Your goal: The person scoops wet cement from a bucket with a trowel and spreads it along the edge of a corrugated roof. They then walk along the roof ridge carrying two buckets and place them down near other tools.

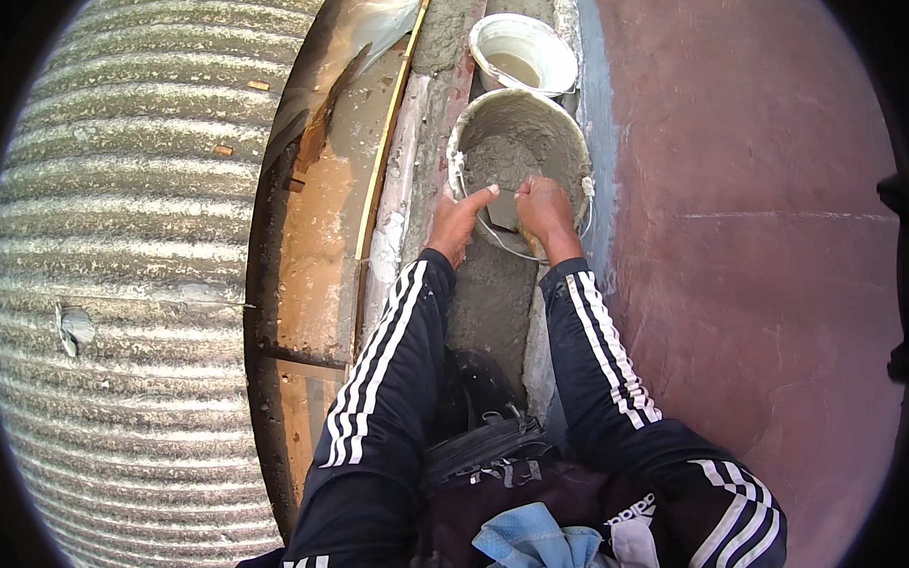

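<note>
Long dark navy sleeves (390,386) with white stripes down each, bare hands (549,216)

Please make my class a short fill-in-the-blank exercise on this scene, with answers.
The mix in the bucket is coloured ____.
The person's ____ hand is at the bucket's left edge.
The smaller tub beyond the bucket is coloured ____.
The reddish surface lies on the person's ____ side.
Missing words: grey; left; white; right.
</note>
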### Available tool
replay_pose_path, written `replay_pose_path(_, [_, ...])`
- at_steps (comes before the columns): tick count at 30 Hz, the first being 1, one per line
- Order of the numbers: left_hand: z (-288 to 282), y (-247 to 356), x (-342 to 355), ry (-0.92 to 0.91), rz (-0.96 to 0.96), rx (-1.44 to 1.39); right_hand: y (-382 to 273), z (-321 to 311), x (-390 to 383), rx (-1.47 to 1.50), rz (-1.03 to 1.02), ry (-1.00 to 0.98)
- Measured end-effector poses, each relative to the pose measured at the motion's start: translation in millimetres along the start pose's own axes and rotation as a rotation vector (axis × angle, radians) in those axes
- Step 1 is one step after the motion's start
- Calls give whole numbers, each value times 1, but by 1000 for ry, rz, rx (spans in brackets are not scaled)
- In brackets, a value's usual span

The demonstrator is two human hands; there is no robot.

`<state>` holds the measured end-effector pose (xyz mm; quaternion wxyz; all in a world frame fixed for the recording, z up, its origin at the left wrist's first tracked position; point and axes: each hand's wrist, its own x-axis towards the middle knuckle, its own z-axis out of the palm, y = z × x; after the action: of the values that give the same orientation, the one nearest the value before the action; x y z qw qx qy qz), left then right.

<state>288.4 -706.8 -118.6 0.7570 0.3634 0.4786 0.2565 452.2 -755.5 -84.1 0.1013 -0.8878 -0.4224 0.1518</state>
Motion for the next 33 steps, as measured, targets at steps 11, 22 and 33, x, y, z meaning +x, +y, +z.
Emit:
replay_pose_path(11, [-2, -11, 3, -124, -69, -323, 6, -51, 76, -94, 55, 173])
replay_pose_path(22, [-12, -3, -52, -50, -138, -337, -5, -109, 122, -136, 109, -81])
replay_pose_path(33, [-48, 98, -211, 78, 89, -113, -54, -173, 14, 186, -58, 67])
